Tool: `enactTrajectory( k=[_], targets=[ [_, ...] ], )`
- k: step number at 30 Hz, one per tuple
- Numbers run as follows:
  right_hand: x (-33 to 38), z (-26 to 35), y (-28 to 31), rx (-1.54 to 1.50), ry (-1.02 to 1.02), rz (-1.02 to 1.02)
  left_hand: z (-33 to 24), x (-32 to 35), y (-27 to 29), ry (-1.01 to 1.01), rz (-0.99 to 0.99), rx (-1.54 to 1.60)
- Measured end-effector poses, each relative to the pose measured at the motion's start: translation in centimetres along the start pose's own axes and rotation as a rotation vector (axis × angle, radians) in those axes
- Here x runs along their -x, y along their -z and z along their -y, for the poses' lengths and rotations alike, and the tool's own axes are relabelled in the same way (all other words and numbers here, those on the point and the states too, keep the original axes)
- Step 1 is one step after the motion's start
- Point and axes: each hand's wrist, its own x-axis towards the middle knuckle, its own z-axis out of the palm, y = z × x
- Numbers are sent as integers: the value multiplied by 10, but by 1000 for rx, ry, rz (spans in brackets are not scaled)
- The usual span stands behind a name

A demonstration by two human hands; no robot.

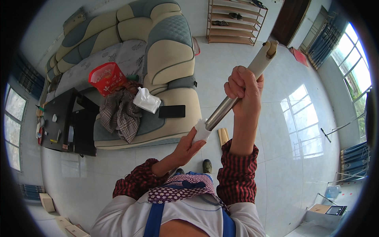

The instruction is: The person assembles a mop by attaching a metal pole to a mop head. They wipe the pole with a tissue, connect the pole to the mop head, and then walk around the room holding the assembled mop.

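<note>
- Right hand is closed in a fist around a long pole, gripped where the cream plastic handle meets the bare metal tube; the pole is held raised and slanted, its capped end up toward the far right, its lower end hidden behind the arms
- Left hand is closed around a white cloth, which is pressed and partly wrapped against the metal tube just below the right hand
- A slip could be judged likely if the fist is loosened: the tube looks smooth, and the pole could slide down toward the feet on the glossy tiled floor
- The cloth could be dragged off or dropped if it is pinched only at one edge; how far it goes round the tube cannot be told
- The raised end could be swung wide if the pole is turned, though the sofa and the shoe rack stand well apart from it
</note>
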Motion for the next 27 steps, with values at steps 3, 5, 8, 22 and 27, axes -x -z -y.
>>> enactTrajectory(
  k=[3, 5, 8, 22, 27],
  targets=[
    [2, -3, -2, 5, -3, -30, 4, 2, -2, -21, -41, -21],
    [4, -6, -6, 38, 1, -62, 10, 4, -1, -51, -92, -68],
    [6, -11, -14, 100, 17, -104, 14, 6, 0, -81, -149, -117],
    [11, -5, -40, 188, 48, -197, 5, 7, 1, -76, -143, 23],
    [9, 28, -39, 44, -66, 261, -24, -12, 5, -33, 106, 196]
  ],
)
